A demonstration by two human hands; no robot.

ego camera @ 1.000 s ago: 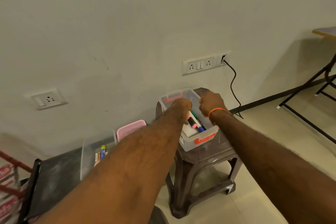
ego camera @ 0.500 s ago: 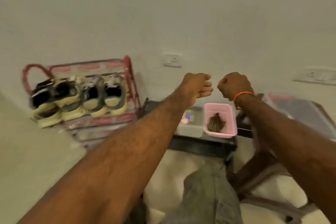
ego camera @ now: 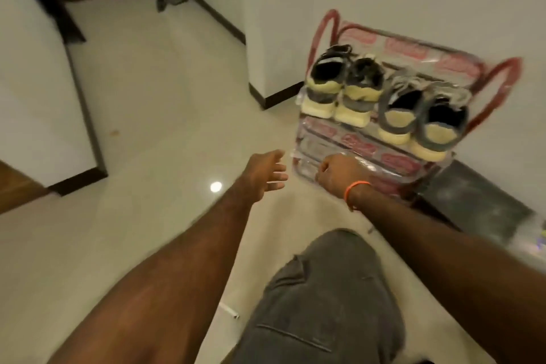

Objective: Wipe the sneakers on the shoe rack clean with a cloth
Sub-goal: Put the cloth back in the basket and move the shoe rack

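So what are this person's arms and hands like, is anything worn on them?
Both forearms are bare, with no sleeves in view. The right hand has a thin orange band round its wrist. The left hand wears nothing: no glove, ring or watch shows. Grey trousers cover the knee below.

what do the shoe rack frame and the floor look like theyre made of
Red tubular shoe rack: probably painted metal tube, judging by its thin bent loops; blur leaves it open. Pale glossy floor: likely polished tile or stone, since it mirrors a lamp as a bright spot.
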